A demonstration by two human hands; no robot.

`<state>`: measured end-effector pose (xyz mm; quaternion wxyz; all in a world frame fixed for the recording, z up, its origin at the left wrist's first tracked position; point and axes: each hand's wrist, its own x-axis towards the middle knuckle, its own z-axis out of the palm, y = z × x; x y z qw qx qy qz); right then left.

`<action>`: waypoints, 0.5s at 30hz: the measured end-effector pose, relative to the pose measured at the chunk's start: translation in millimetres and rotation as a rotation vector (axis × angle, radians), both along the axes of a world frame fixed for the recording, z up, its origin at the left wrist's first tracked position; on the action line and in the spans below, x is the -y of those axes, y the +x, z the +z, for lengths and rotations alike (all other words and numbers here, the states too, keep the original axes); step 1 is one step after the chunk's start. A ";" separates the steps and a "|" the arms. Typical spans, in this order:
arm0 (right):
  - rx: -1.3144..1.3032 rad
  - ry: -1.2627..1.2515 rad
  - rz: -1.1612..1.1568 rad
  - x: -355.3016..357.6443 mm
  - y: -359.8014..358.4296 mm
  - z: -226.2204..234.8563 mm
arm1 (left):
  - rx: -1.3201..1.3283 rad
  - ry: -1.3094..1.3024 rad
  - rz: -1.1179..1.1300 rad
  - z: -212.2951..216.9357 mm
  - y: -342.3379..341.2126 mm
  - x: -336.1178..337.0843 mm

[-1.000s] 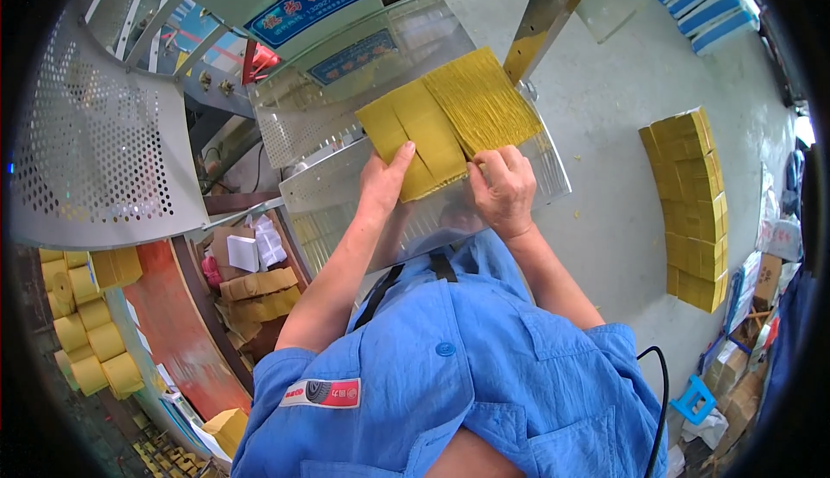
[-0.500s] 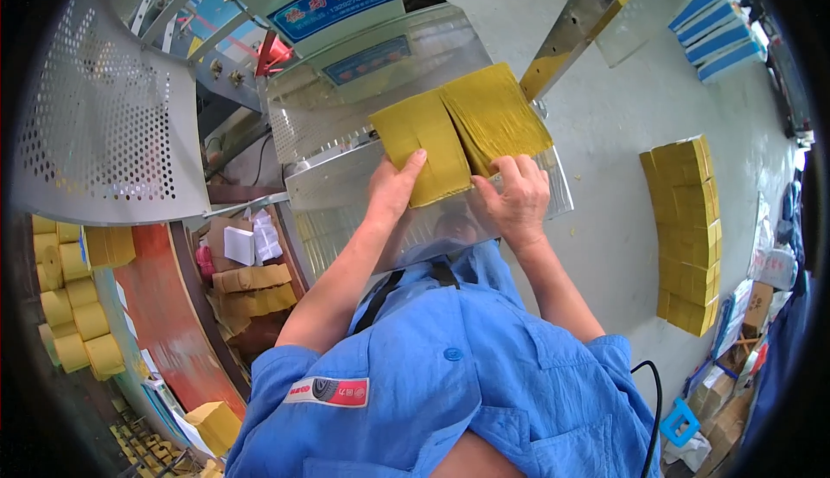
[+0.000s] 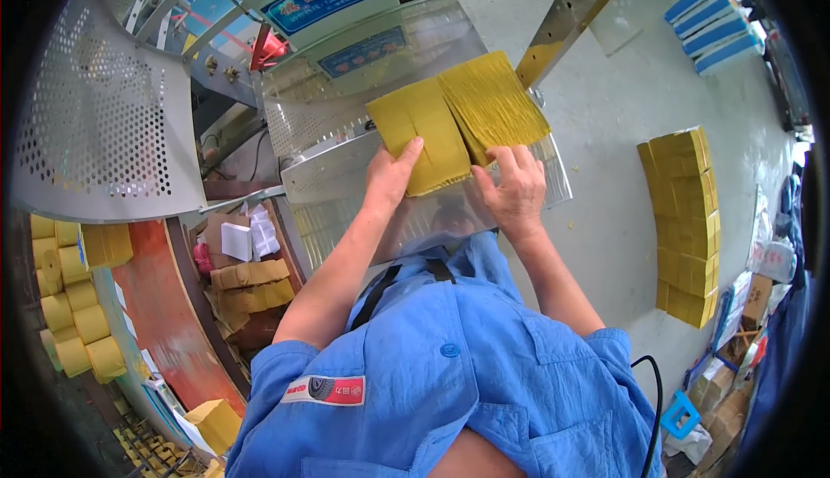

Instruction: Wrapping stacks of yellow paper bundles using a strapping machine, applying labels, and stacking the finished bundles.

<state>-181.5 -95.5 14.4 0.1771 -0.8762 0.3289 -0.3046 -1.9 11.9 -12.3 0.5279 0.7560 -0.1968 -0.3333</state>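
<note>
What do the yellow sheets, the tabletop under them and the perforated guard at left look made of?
Yellow sheets: probably paper, matte; soft folds and fine crinkles.
Tabletop: likely polished stainless steel; grey, with mirror-like reflections.
Perforated guard: likely sheet metal, dull grey; thin, curved, regular holes. Painted or bare, can't tell.

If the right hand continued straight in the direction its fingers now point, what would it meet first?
Most likely the near edge of the crinkled yellow sheets, directly ahead of the right hand; it may be touching them now, but the depth is unclear.
</note>
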 end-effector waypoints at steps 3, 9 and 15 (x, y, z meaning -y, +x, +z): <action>-0.016 0.031 -0.003 -2.1 -1.3 1.3 | -0.021 -0.018 0.020 0.6 -1.4 -0.5; 0.181 0.223 0.024 -7.3 -9.4 -12.7 | -0.027 0.002 0.018 -3.9 0.7 1.1; 0.305 0.324 -0.013 -5.7 -19.6 -22.0 | -0.064 -0.012 -0.021 -8.2 2.2 1.5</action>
